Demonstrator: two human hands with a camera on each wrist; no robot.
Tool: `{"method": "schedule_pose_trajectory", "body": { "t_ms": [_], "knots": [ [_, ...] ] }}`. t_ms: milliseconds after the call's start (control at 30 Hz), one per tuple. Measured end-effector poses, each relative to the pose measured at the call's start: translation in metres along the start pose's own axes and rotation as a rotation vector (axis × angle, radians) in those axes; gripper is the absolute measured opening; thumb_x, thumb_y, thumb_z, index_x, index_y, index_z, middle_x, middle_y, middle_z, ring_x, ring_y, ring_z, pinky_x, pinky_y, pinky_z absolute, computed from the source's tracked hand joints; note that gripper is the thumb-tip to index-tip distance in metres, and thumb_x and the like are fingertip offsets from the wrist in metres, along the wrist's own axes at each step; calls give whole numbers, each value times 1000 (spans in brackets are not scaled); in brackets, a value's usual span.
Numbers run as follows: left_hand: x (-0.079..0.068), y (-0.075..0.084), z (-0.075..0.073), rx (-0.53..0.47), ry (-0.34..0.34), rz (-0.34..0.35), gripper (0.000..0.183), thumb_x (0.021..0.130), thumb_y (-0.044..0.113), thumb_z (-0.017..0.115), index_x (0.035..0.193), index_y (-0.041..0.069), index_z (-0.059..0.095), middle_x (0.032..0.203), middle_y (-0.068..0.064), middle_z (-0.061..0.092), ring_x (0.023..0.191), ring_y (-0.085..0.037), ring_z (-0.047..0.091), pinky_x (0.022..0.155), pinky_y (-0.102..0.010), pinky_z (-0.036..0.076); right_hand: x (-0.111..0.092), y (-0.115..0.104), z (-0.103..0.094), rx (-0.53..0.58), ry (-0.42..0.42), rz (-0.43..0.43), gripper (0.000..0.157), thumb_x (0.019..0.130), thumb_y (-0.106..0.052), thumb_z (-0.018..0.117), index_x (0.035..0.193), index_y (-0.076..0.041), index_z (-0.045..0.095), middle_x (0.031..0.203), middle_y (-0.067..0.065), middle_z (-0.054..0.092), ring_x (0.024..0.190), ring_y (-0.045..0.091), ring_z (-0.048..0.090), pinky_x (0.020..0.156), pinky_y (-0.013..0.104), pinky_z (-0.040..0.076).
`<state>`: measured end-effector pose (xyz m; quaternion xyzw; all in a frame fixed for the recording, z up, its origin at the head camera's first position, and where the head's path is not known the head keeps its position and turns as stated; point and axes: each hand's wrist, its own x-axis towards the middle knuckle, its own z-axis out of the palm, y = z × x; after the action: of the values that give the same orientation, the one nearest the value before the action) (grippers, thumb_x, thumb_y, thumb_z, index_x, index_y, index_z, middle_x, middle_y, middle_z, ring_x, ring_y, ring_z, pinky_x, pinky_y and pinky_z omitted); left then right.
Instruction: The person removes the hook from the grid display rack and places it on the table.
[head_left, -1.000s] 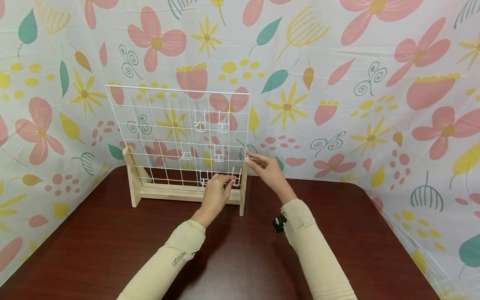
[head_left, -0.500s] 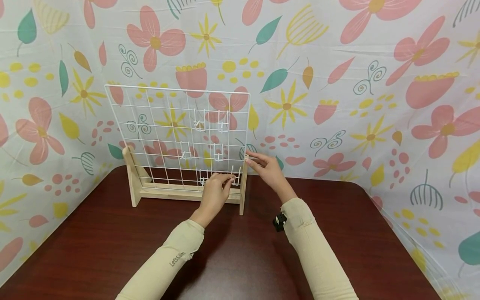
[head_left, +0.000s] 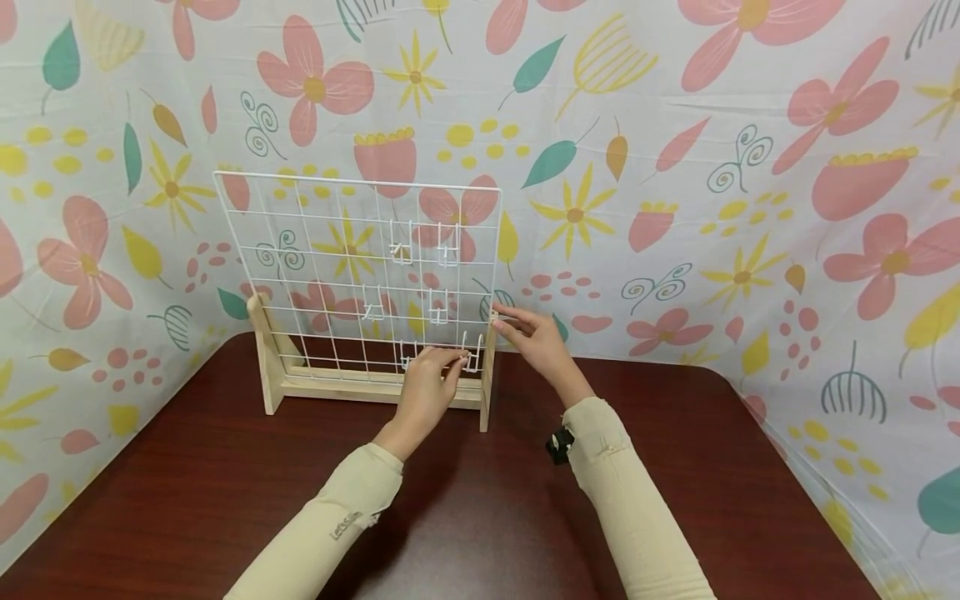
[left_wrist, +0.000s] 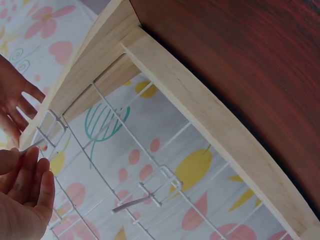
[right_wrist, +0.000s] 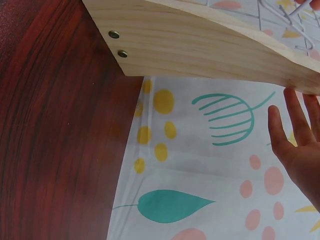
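A white wire grid panel (head_left: 337, 322) stands in a pale wooden stand (head_left: 360, 388) on the table. Low at the panel's right side, my left hand (head_left: 426, 385) pinches the prong of a white wire hook (head_left: 476, 354) between thumb and fingers. The left wrist view shows this hook (left_wrist: 59, 129) against the grid wires, close to the wooden upright. My right hand (head_left: 537, 342) touches the right upright near its top with nearly straight fingers. In the right wrist view, fingertips (right_wrist: 290, 95) meet the upright's outer face (right_wrist: 200, 42).
Several other white hooks hang on the grid, among them an upper hook (head_left: 400, 252), a middle hook (head_left: 438, 313) and a lower hook (left_wrist: 147, 192). The dark red table (head_left: 480, 517) reaches back to a flowered cloth (head_left: 637, 108).
My left hand and forearm have shifted slightly left, and the pinched hook has moved a little with the fingers. The right hand stays at the upright.
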<state>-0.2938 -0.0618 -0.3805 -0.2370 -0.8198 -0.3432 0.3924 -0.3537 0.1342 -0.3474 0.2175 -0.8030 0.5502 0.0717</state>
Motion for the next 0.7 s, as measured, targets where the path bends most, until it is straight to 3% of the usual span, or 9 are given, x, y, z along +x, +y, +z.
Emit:
{"method": "schedule_pose_trajectory", "body": {
  "t_ms": [700],
  "knots": [
    [-3,8,-18,-41,31,43,10,84,1,72,94,-1,74,86,-9,73,76,-23,62,66,-35,50,-1,-2,0,-3,2,23,42,93,-32,65,132,-19,60,127,10,62,117,25,59,97,49,45]
  ]
}}
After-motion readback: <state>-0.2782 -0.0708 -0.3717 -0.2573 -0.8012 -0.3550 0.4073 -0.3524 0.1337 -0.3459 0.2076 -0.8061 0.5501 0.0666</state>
